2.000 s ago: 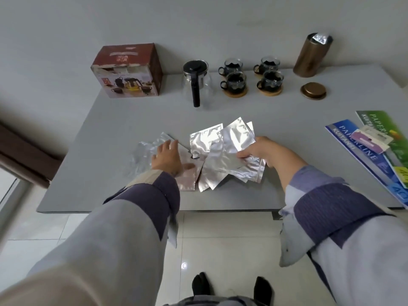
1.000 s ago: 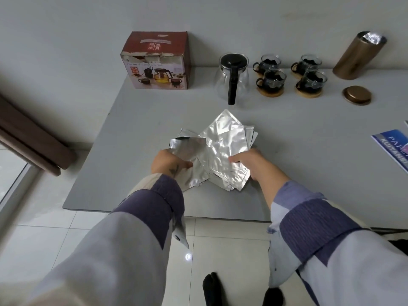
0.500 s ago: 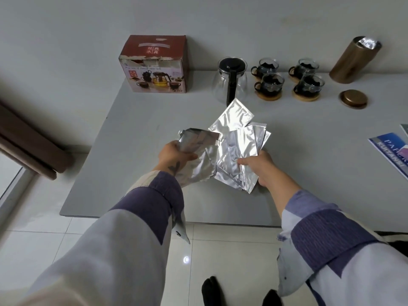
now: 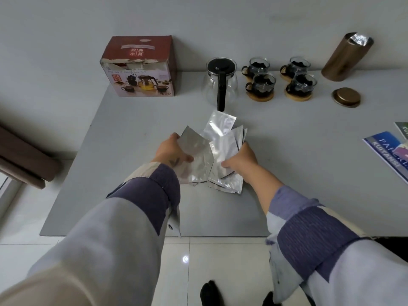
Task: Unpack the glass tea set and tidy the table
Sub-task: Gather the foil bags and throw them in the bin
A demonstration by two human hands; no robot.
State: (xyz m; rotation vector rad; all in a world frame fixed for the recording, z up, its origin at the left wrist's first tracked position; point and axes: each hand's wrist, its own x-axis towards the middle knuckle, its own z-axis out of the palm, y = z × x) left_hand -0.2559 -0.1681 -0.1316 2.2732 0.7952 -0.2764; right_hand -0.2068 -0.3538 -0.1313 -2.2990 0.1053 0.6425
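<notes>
Several silver foil pouches (image 4: 220, 146) form a bunch just above the grey table (image 4: 136, 120). My left hand (image 4: 171, 150) grips the bunch's left side and my right hand (image 4: 240, 160) grips its right side. At the back stands a glass teapot (image 4: 220, 81) with a black lid and handle. Right of it are several glass cups (image 4: 262, 83) with dark contents, the front two on wooden coasters. The red tea set box (image 4: 139, 67) stands at the back left.
A bronze canister (image 4: 345, 57) with foil inside stands at the back right, its round lid (image 4: 346, 97) lying in front of it. Blue and green booklets (image 4: 390, 149) lie at the right edge. The table's near edge drops to a tiled floor.
The pouches were spread flat on the table; both hands have gathered them into one bunch and lifted it. The view has shifted left.
</notes>
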